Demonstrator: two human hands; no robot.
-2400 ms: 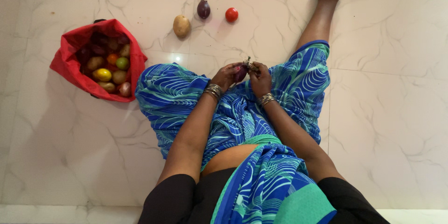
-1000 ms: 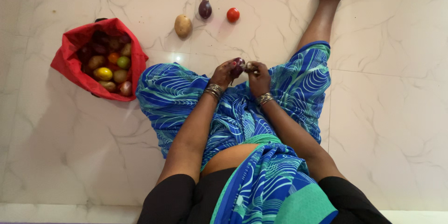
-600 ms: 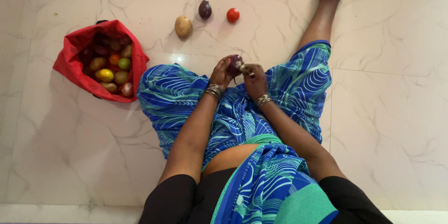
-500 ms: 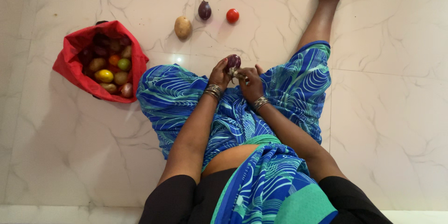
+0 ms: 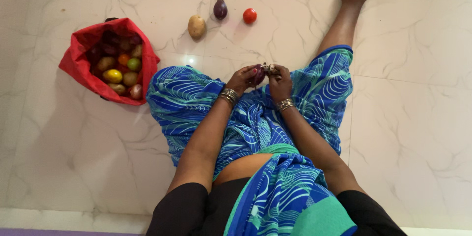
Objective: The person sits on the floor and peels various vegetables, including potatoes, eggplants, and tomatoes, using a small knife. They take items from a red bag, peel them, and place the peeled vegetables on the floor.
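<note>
I sit on a white marble floor with a blue and green patterned cloth over my lap. My left hand grips a small purple onion above my knees. My right hand pinches the dry tip of that onion from the right side. Both wrists carry metal bangles. Beyond my hands, on the floor, lie a potato, a small purple eggplant and a red tomato, set apart in a loose row.
A red cloth bag lies open on the floor at the left, holding several mixed vegetables. My bare right leg stretches out to the upper right. Marble tiles surround me.
The onion has been turned in my left hand while my right fingers worked at its tip; both hands sit slightly lower and to the right than half a second ago.
</note>
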